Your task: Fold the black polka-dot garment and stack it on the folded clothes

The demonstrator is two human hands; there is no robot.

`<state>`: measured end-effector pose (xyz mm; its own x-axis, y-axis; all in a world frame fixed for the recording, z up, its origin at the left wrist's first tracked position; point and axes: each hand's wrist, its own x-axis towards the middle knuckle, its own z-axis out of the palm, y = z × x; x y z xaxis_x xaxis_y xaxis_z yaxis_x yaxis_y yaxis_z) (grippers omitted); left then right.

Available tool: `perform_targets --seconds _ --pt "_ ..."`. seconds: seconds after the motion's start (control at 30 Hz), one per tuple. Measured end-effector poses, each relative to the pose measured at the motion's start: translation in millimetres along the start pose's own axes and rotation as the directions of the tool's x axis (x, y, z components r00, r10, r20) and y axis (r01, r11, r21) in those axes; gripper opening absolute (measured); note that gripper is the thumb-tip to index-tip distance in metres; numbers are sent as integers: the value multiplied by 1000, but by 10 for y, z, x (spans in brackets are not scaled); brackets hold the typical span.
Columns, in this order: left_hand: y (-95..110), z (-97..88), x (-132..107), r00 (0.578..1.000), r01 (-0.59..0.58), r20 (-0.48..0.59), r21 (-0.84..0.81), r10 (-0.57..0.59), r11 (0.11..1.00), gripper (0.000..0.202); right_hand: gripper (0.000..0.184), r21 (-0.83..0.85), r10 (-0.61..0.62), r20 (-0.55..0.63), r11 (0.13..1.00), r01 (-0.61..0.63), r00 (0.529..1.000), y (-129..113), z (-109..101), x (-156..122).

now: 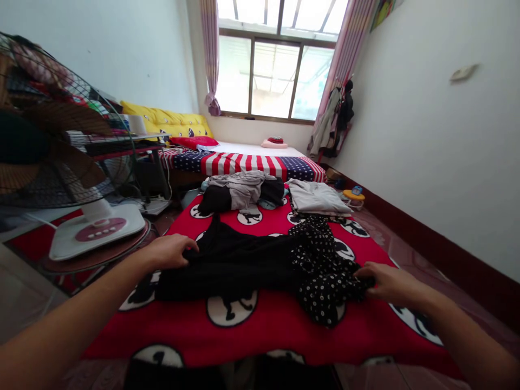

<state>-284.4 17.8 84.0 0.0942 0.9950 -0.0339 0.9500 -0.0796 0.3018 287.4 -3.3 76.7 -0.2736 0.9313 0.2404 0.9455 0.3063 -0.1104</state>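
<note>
A black garment (pixel 231 265) with a white-dotted part (pixel 325 271) lies spread across a red blanket (pixel 260 330) with round black-and-white prints. My left hand (pixel 168 252) rests on the garment's left edge, fingers curled onto the cloth. My right hand (pixel 385 281) grips the dotted end at the right, fingers closed on the fabric.
A heap of grey and black clothes (pixel 244 192) and a folded light garment (pixel 317 197) lie farther back on the blanket. A standing fan (pixel 60 146) is at the left on a white base (pixel 95 230). Behind are a bed with a striped cover (pixel 244 162) and a window (pixel 276 76).
</note>
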Motion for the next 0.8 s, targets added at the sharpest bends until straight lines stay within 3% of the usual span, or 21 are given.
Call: perform_targets --seconds 0.07,0.17,0.3,0.4,0.5,0.63,0.7,0.8 --pt "138 -79 111 992 -27 -121 41 31 999 29 37 4 -27 -31 1000 27 999 -157 -58 166" --pt "426 -49 314 943 -138 -304 7 134 990 28 30 97 -29 -228 994 53 973 -528 -44 526" --pt "696 268 589 917 -307 -278 -30 287 951 38 28 317 1 -323 942 107 946 -878 317 916" --pt "715 490 779 939 -281 -204 0 275 960 52 35 398 118 -336 917 28 935 -851 612 1087" --pt "662 577 896 968 -198 -149 49 203 979 48 53 408 257 -192 899 -160 947 -694 721 1195" --pt "632 557 899 979 -176 -84 96 184 980 52 93 284 202 153 928 -239 967 -590 639 1292" --pt "650 535 850 978 -205 -15 126 208 971 42 89 252 147 273 943 -219 951 -601 572 1321" --pt "695 495 723 969 -246 50 148 242 958 27 59 275 88 371 941 -200 925 -628 477 1317"
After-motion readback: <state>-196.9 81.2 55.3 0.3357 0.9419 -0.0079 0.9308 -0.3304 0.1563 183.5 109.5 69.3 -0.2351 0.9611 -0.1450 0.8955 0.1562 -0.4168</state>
